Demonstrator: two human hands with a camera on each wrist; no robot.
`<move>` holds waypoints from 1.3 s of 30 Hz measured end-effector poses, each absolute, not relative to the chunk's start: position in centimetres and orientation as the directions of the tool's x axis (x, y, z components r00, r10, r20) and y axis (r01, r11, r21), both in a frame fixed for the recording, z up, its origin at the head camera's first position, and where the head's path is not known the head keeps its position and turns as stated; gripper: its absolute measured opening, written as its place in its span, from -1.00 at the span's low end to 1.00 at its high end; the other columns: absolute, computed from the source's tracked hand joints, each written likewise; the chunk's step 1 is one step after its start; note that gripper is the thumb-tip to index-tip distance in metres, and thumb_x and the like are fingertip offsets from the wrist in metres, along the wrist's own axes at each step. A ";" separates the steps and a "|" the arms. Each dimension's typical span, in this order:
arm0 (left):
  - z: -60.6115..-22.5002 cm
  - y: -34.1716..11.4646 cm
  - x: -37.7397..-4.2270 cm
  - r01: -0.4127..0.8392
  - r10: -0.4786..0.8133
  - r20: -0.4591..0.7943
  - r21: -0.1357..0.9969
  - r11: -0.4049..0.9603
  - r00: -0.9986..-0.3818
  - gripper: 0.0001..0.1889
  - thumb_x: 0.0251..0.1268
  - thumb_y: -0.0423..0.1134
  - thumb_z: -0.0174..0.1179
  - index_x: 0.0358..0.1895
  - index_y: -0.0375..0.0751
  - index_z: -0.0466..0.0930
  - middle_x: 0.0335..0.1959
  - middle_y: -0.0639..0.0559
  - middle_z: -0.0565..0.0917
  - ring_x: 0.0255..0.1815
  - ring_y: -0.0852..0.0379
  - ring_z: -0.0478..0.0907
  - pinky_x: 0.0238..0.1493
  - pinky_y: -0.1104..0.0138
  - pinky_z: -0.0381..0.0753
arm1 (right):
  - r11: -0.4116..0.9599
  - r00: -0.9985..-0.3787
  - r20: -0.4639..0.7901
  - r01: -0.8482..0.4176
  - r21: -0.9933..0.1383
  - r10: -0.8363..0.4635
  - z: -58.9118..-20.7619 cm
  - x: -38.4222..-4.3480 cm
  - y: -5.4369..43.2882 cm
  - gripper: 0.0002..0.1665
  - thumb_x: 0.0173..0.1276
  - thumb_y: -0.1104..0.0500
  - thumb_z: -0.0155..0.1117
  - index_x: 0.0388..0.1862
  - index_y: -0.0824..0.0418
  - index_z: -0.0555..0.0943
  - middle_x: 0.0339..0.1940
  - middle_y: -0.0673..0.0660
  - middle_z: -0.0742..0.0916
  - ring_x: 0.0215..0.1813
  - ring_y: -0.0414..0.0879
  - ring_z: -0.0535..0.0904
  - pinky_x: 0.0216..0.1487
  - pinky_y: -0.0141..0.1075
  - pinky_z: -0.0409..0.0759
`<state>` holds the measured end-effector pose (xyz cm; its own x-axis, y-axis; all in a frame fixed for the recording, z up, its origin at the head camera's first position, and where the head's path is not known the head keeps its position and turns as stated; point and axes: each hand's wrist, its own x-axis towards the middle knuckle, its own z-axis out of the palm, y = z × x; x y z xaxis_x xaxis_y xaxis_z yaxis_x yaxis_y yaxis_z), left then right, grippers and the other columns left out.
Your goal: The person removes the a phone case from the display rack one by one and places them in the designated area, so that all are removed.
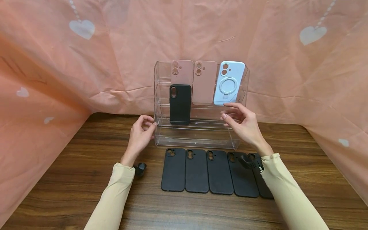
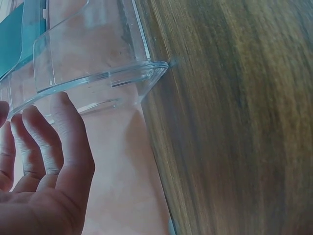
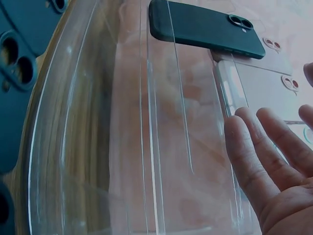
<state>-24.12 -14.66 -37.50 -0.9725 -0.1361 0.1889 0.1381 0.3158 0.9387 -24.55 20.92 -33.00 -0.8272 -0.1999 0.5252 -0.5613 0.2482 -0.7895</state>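
Observation:
A clear acrylic tiered stand (image 1: 198,140) rises at the back of the wooden table. My left hand (image 1: 141,131) is at its left side, the loosely bent fingers (image 2: 73,132) right at the panel's edge in the left wrist view. On the top tier lean two pink phone cases (image 1: 204,86) and, rightmost, a white phone case (image 1: 240,72) with a ring. A black phone case (image 1: 180,105) stands lower, in front of the left pink one. My right hand (image 1: 244,124) hovers just below the white case, its fingers loosely bent and holding nothing.
Several black phone cases (image 1: 196,172) lie side by side in a row before the stand; my right forearm overlaps the rightmost ones. Pink cloth (image 1: 129,57) with white hearts hangs behind and along both sides of the wooden table (image 1: 86,179).

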 end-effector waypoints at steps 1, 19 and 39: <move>-37.5 -14.7 -24.1 0.140 -0.135 0.190 0.938 0.317 -0.972 -0.78 0.42 -0.24 0.25 0.02 -0.21 0.54 -0.19 -0.13 0.66 -0.31 0.00 0.68 -0.30 0.09 0.81 | 0.241 -0.826 0.527 -0.562 -0.791 -0.198 -33.0 -24.7 20.7 -0.53 0.40 0.42 0.30 0.28 0.44 0.52 -0.14 0.07 0.80 -0.20 -0.22 0.80 -0.26 -0.25 0.80; -37.3 -14.7 -24.1 0.146 -0.134 0.195 0.939 0.311 -0.972 -0.78 0.42 -0.25 0.26 0.01 -0.23 0.54 -0.25 -0.04 0.60 -0.41 0.22 0.61 -0.27 0.03 0.81 | 0.192 -0.846 0.494 -0.528 -0.827 -0.202 -32.8 -26.8 17.5 -0.50 0.46 0.35 0.26 0.35 0.38 0.48 0.01 0.46 0.71 -0.07 -0.03 0.80 -0.17 -0.10 0.81; -37.8 -14.7 -24.3 0.129 -0.135 0.179 0.939 0.318 -0.974 -0.79 0.43 -0.25 0.24 0.02 -0.24 0.53 -0.26 0.00 0.57 -0.42 0.28 0.57 -0.27 0.08 0.82 | 0.145 -0.867 0.451 -0.484 -0.863 -0.210 -33.7 -28.5 13.9 -0.49 0.45 0.33 0.28 0.35 0.33 0.48 0.03 0.42 0.72 -0.04 0.23 0.77 -0.18 -0.10 0.81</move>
